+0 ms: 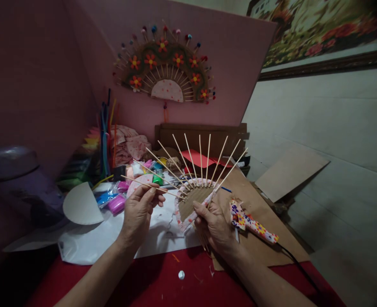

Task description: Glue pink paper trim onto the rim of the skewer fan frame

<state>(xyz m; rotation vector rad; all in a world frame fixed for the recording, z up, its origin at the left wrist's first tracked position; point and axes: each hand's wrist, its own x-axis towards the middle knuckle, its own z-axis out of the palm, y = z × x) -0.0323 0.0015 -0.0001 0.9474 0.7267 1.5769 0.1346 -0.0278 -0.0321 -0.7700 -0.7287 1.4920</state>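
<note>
My right hand (212, 224) grips the lower right edge of a half-round cardboard piece (191, 204), bordered with pink spotted cloth. Several thin wooden sticks (200, 157) fan out from its curved edge. Between thumb and fingers, my left hand (143, 204) pinches the leftmost wooden stick (137, 181), whose inner end reaches the cardboard's left side. Whether that end is stuck down I cannot tell. To the right of my right hand, a flower-patterned glue gun (252, 224) lies on a brown cardboard sheet.
A finished-looking fan (162, 55) with felt flowers hangs on the pink board behind. Colourful clay packets (118, 196), a white half-disc (82, 204) and a spotted half-disc (140, 184) lie left. A white cap (181, 275) sits on the red cloth (156, 281). The gun's cord (299, 264) trails right.
</note>
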